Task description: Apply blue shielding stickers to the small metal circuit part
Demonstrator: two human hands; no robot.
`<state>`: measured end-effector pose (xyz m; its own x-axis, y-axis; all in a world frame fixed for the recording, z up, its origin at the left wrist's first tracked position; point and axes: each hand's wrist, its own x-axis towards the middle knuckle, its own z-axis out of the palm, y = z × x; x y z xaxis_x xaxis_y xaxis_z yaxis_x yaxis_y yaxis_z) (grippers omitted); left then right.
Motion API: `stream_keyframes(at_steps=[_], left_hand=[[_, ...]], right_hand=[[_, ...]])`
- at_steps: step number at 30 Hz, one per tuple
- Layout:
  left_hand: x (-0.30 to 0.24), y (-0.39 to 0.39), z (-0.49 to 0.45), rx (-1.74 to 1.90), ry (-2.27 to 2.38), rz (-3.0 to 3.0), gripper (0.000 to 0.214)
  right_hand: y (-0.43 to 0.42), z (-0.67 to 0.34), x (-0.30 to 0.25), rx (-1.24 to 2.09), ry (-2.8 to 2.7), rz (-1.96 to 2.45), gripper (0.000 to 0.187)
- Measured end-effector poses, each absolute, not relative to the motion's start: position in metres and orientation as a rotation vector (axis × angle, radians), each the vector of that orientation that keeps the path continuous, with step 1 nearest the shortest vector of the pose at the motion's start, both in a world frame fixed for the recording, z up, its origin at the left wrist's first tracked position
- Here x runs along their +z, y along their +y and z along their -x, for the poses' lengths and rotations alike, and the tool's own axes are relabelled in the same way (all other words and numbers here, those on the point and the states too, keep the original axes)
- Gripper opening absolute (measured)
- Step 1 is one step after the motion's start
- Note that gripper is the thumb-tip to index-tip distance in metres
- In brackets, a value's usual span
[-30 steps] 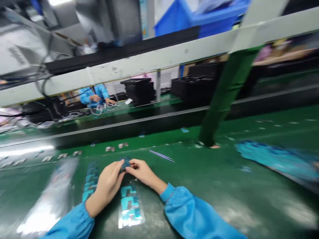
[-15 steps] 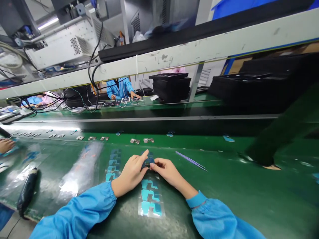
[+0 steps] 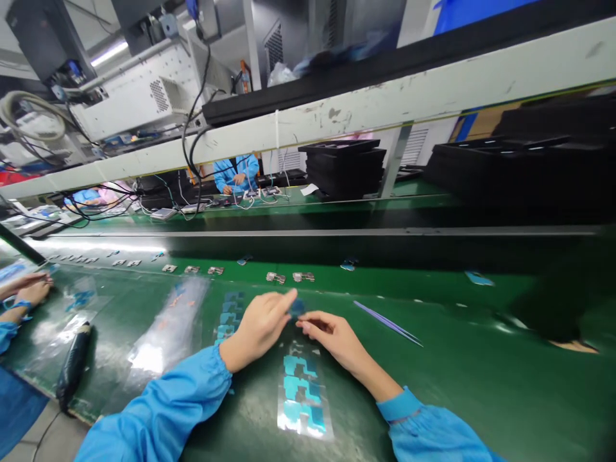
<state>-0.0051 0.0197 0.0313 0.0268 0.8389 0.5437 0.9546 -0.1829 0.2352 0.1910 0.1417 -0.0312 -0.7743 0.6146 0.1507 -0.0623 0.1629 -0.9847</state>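
A small dark blue film-like piece (image 3: 298, 307) shows, blurred, at the fingertips of my left hand (image 3: 257, 327), which is closed on it with the index finger stretched along it. My right hand (image 3: 334, 340) is just to its right, thumb and index finger pinched together; what they hold is too small to make out. Below my hands a clear sheet with teal die-cut stickers (image 3: 301, 391) lies on the green bench. A second sticker sheet (image 3: 230, 314) is partly hidden behind my left hand. Purple tweezers (image 3: 387, 323) lie right of my right hand.
Small metal parts (image 3: 303, 277) and blue-filmed pieces (image 3: 479, 278) lie along the green strip behind. At left are a clear plastic bag (image 3: 168, 327), a black-handled tool (image 3: 74, 362) and a co-worker's hands (image 3: 31, 292). Black trays (image 3: 344, 170) are stacked beyond the metal rail.
My hands have drawn slightly apart at the fingertips around the dark blue piece. The view has shifted left, bringing the neighbour's hands further in.
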Motion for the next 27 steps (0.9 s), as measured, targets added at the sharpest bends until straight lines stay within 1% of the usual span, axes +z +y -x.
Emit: stream_keyframes(at_steps=[3,4,6,9,12,14,16,19,22,24,25,27], left_hand=[[0.063,0.070,0.054,-0.866,-2.101,1.879,0.055],[0.073,0.090,0.069,-0.839,-2.173,1.857,0.051],[0.084,0.127,0.094,-0.764,-2.286,1.894,0.039],[0.081,0.165,0.104,-0.661,-2.385,1.985,0.033],[0.072,0.176,0.100,-0.611,-2.425,2.016,0.033],[0.070,0.170,0.099,-0.615,-2.439,1.996,0.034],[0.069,0.152,0.100,-0.640,-2.449,1.982,0.033],[0.062,0.101,0.088,-0.688,-2.465,2.028,0.023],[0.045,0.036,0.050,-0.727,-2.459,2.156,0.029],[0.030,-0.001,0.021,-0.758,-2.408,2.240,0.024],[0.022,-0.014,0.009,-0.770,-2.363,2.310,0.038],[0.009,-0.030,-0.005,-0.763,-2.232,2.474,0.070]], right_hand=[[0.140,-0.186,-0.032,1.650,-1.811,0.599,0.055],[0.139,-0.185,-0.032,1.646,-1.784,0.620,0.057],[0.137,-0.184,-0.031,1.637,-1.739,0.651,0.059],[0.135,-0.185,-0.027,1.605,-1.691,0.684,0.063],[0.134,-0.188,-0.027,1.521,-1.669,0.742,0.069],[0.136,-0.190,-0.031,1.429,-1.673,0.805,0.070],[0.138,-0.192,-0.035,1.316,-1.707,0.870,0.067],[0.141,-0.199,-0.034,1.163,-1.858,0.888,0.055],[0.142,-0.210,-0.026,1.081,-2.144,0.708,0.039],[0.140,-0.220,-0.023,1.038,-2.330,0.569,0.032],[0.138,-0.225,-0.023,1.007,-2.400,0.532,0.034],[0.132,-0.234,-0.025,0.929,-2.487,0.521,0.049]])
